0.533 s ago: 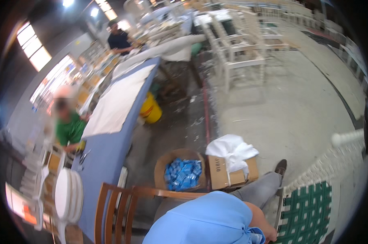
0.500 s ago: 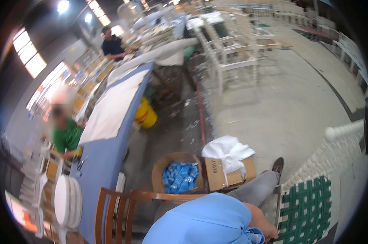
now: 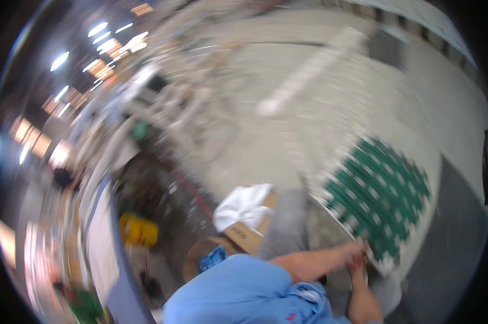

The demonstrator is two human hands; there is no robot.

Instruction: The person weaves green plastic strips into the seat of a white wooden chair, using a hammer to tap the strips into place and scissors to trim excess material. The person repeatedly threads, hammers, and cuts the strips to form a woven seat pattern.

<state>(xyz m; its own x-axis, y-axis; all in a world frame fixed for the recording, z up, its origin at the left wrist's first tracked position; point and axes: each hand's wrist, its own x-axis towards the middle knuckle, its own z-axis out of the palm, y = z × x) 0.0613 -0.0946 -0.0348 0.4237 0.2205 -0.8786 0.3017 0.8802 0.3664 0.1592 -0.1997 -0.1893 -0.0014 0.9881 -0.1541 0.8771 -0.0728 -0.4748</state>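
Note:
A white chair frame with a green woven webbing seat stands at my right, smeared by motion. My left hand reaches across to the seat's near edge. Close beside it, almost touching, is my right hand, its forearm coming up from the lower edge. The fingers of both hands are blurred, and anything between them is too small to make out.
Before me stand a cardboard box topped with white cloth and a round bin of blue packets. Left of them are a yellow bucket and a long cloth-covered table. A person in green is beyond it.
My view has swung right, so the table and bin shift left and the green seat comes further in. My right hand and forearm now show beside my left hand at the seat's edge.

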